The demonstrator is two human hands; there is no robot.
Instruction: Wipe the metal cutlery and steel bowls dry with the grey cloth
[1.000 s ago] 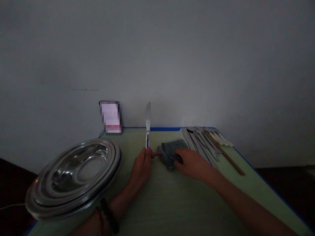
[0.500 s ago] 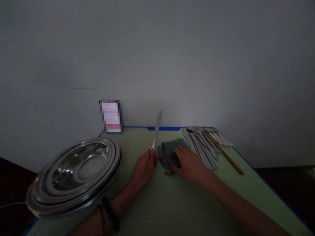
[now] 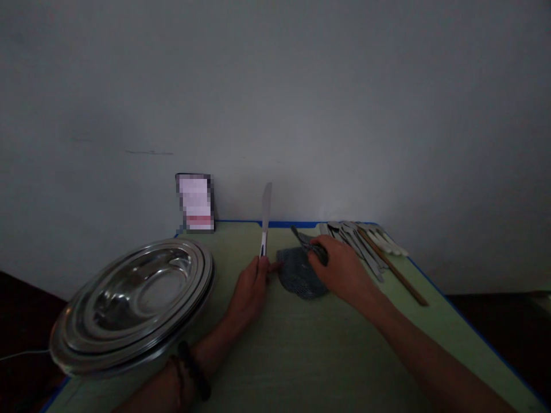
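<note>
My left hand [image 3: 253,282] is closed around the handle of a table knife [image 3: 266,213], whose blade points up and away from me. Its index finger reaches right to the edge of a dark grey-blue cloth [image 3: 301,276]. That cloth lies partly on the table, with one part lifted and folded over. My right hand [image 3: 340,267] pinches the raised part between thumb and fingers, just left of the laid-out cutlery.
Nested steel basins [image 3: 155,292] stand on the left of the pale green table [image 3: 275,355]. A phone [image 3: 197,202] leans against the wall [image 3: 301,103]. At the right lie several spoons and knives [image 3: 361,246], brown chopsticks [image 3: 396,269] and white-handled cutlery [image 3: 385,241].
My right hand has raised a corner of the cloth and moved slightly up and right, opening the folded cloth. The knife in my left hand has tilted more upright and shifted slightly left.
</note>
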